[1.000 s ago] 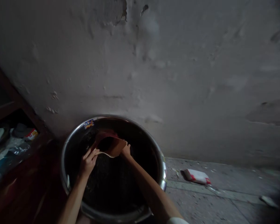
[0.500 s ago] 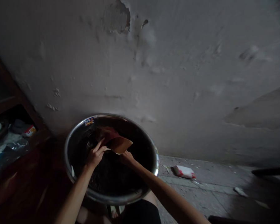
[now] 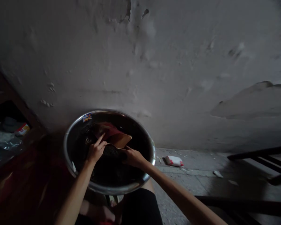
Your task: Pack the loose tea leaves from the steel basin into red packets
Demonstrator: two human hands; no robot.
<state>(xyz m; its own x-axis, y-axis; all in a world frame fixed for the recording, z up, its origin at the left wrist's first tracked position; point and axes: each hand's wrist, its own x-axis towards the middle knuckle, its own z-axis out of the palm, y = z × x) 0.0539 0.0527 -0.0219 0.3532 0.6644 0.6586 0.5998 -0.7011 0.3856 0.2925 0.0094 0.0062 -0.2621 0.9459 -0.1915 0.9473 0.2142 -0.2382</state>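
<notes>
A large round metal basin [image 3: 151, 142] stands by the wall, with dark contents inside. Over it is a thin, curved sheet or bag [image 3: 119, 140], orange-brown on its near face and dark red behind. My left hand [image 3: 97, 151] grips its near left edge, the index finger stretched along it. At its near right edge, my right hand [image 3: 133, 157] pinches the rim, with some fingers hidden in the dark. What the dark contents are cannot be made out.
A red and white packet [image 3: 174, 161] lies on the floor right of the basin. Dark bars [image 3: 259, 153] stand at the right. On the left, a shelf holds plastic bags [image 3: 10, 142] and a small box [image 3: 22, 129]. A peeling wall [image 3: 154, 78] rises behind.
My right hand has come into fuller view and shifted a little right along the sheet's edge. The view has turned slightly right and down, showing more of the dark bars.
</notes>
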